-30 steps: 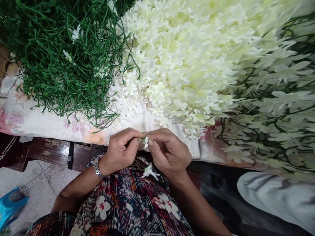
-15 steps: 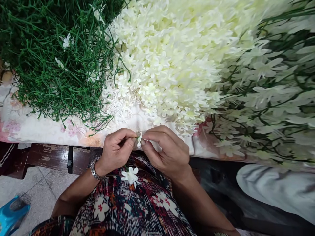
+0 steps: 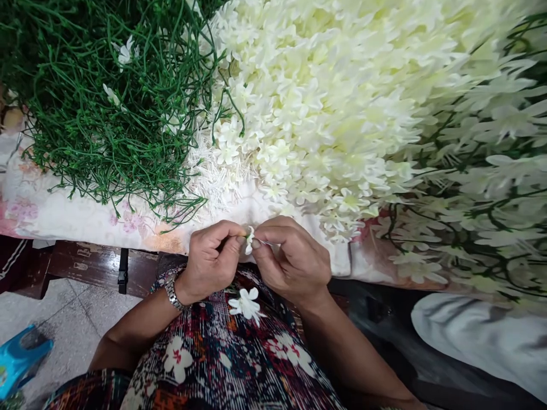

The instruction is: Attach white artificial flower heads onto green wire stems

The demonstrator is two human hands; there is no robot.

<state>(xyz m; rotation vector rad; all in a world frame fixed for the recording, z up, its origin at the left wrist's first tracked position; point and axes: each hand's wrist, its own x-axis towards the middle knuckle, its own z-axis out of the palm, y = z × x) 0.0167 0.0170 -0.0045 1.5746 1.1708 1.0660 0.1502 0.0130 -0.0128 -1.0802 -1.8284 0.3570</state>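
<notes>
Fingertip to fingertip, my two hands meet in front of the table's edge. My left hand (image 3: 216,256), with a metal watch on its wrist, pinches a green artificial stem whose length is mostly hidden by the fingers. A small white artificial flower (image 3: 249,240) sits between the hands, its petals seen edge-on. My right hand (image 3: 294,259) is closed in a pinch at that flower's other side. Below the hands hangs a larger white flower (image 3: 247,304), in front of the patterned clothing; whether it joins the held stem is hidden.
Green artificial stems (image 3: 115,125) are heaped at the left on a flowered cloth (image 3: 85,219). Loose white stamens (image 3: 217,185) lie beside a big pile of cream flower heads (image 3: 325,114). Assembled white sprays (image 3: 478,210) fill the right. A blue plastic object (image 3: 21,361) is on the floor.
The view has shifted slightly, so the piles appear further right. My hands keep the same pinch, a little closer together, and the hanging flower has swung slightly.
</notes>
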